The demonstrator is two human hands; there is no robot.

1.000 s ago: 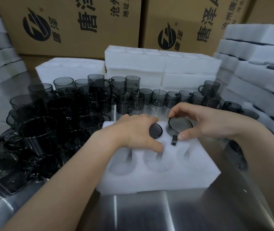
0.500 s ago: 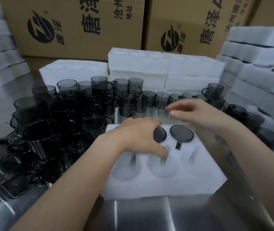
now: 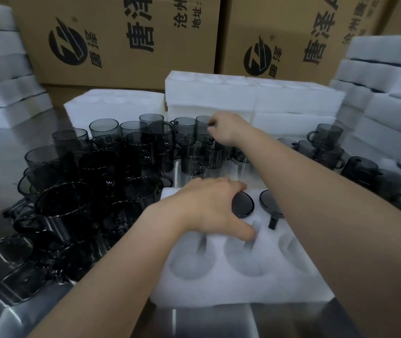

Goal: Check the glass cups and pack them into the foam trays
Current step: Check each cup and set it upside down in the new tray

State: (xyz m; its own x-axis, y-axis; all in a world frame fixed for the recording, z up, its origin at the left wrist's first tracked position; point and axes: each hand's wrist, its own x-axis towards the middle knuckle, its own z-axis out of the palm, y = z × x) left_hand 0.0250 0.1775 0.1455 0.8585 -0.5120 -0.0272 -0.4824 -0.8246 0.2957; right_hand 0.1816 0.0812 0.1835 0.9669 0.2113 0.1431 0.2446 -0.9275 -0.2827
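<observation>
Steel worktable (image 3: 206,320), backed by printed cardboard cartons (image 3: 126,40) and stacks of white foam trays (image 3: 255,93) at left, centre and right. Loose cups (image 3: 84,191): smoky grey glass with handles, massed on the left and rear of the table, a smaller group at far right. Working tray (image 3: 243,289): white foam, front centre; two seated cups in the far row, bases up, the middle cup (image 3: 243,206) just beside the right-hand cup (image 3: 269,201); three round wells in the near row show bare foam. Left hand (image 3: 209,206): palm down on the tray's far left, fingers extended to the middle cup's edge, thumb flat on foam. Right hand (image 3: 226,129): reached across to the rear cups, fingertips curled at one upright cup (image 3: 203,126); too blurred to tell whether it grips.
</observation>
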